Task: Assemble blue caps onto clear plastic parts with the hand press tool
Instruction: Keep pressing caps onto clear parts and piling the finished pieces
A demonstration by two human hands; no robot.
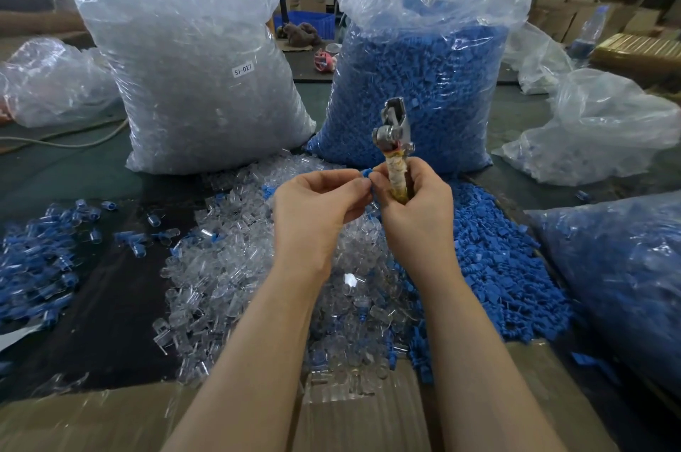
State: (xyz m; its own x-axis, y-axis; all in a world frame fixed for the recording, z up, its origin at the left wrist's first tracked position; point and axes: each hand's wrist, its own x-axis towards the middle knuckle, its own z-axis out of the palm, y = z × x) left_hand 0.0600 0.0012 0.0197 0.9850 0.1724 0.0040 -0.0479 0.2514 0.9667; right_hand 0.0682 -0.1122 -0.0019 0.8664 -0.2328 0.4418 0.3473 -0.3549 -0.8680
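Note:
My right hand (416,208) grips the hand press tool (393,134) by its tape-wrapped handle, with the metal head pointing up. Beside it, my left hand (320,204) pinches a small blue cap (366,172) at its fingertips, close against the right hand's fingers. Whether a clear part sits under the cap is hidden. Below my hands lies a heap of loose clear plastic parts (236,278). To the right of it is a heap of loose blue caps (501,263). Finished pieces with blue caps (40,263) lie at the left.
A tall bag of clear parts (199,76) and a tall bag of blue caps (423,83) stand behind the heaps. Another blue-filled bag (619,278) lies at the right. Crumpled plastic bags (604,127) sit at the far right and left. Cardboard (353,414) lies along the near edge.

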